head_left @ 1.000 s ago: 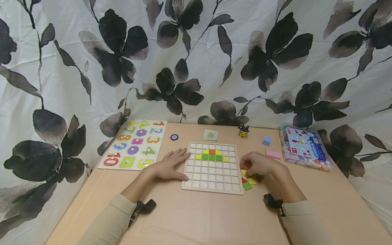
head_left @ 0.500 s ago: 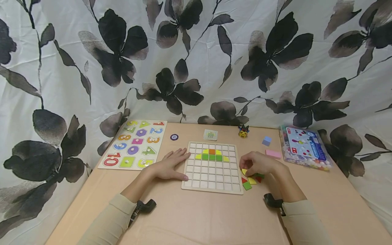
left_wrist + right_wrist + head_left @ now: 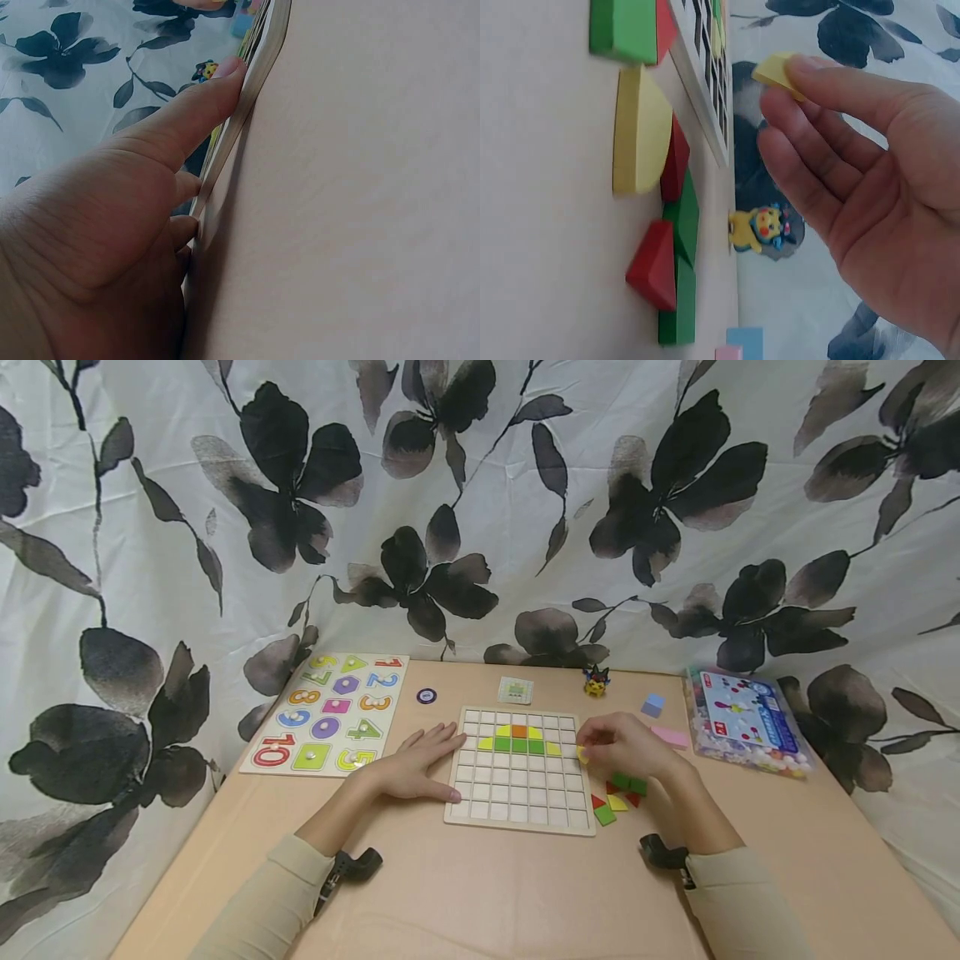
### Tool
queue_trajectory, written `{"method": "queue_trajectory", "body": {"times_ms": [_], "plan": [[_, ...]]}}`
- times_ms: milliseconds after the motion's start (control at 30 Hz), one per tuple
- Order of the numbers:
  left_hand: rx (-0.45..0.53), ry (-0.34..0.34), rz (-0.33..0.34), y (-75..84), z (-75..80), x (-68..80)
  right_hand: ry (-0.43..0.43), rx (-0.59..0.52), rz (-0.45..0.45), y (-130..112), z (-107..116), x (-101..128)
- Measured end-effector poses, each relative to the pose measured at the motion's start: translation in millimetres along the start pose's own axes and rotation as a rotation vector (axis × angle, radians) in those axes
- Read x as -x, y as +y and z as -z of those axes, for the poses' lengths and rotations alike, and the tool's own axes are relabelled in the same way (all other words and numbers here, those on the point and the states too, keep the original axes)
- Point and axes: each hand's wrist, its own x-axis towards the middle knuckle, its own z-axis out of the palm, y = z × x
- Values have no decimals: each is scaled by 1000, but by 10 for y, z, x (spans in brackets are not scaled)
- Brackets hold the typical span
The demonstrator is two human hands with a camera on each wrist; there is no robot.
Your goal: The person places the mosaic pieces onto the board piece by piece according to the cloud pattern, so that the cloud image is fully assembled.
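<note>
A pale gridded puzzle board (image 3: 517,795) lies flat on the table, with several yellow and green blocks and one orange block (image 3: 519,732) set in its upper cells. My left hand (image 3: 412,768) rests at the board's left side, fingers spread; in the left wrist view its thumb (image 3: 202,105) touches the rim. Over the right edge of the board, my right hand (image 3: 630,745) pinches a small yellow block (image 3: 774,73) between thumb and fingers. Below that hand lie loose blocks: green (image 3: 604,815), yellow (image 3: 617,803) and red (image 3: 597,802).
A number puzzle board (image 3: 322,714) lies at left. Behind the gridded board are a pattern card (image 3: 516,690), a dark round disc (image 3: 427,696) and a small yellow figure (image 3: 596,682). Sticky notes (image 3: 670,737) and a clear box of beads (image 3: 750,722) occupy the right side.
My right hand has lifted a yellow block from the loose pile and moved up and slightly left to the board's edge, uncovering green blocks. My left hand has not moved.
</note>
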Motion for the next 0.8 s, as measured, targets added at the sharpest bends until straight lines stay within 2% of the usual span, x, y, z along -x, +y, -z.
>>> {"method": "queue_trajectory", "body": {"times_ms": [333, 533, 800], "plan": [[-5, 6, -5, -15, 6, 11, 112, -44, 78, -196, -156, -185], [-11, 12, -17, -21, 0, 1, 87, -75, 114, -394, -317, -357], [-17, 7, -16, -15, -10, -2, 82, -50, 196, -568, -513, -573]]}}
